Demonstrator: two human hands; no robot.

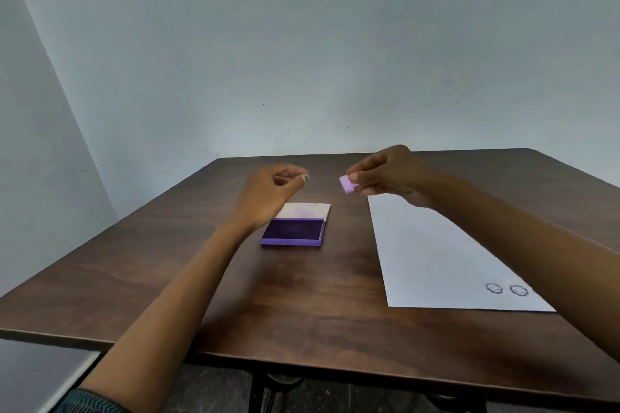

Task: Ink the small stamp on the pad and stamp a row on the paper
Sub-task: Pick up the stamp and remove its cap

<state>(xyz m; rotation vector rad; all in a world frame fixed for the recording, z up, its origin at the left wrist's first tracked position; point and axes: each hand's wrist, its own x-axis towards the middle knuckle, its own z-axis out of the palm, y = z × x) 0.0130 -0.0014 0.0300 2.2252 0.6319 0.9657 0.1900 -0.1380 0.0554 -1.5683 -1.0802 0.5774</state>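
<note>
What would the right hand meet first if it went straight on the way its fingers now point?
Probably the left hand. The right hand holds the small stamp, pointing leftward at a similar height, with only air between them. Depth is unclear, so it might pass beside.

Both hands raised, arms extended forward.
Left hand (268,193) loosely curled, holding nothing; right hand (389,174) pinched shut, thumb against fingertips (353,177).
</note>
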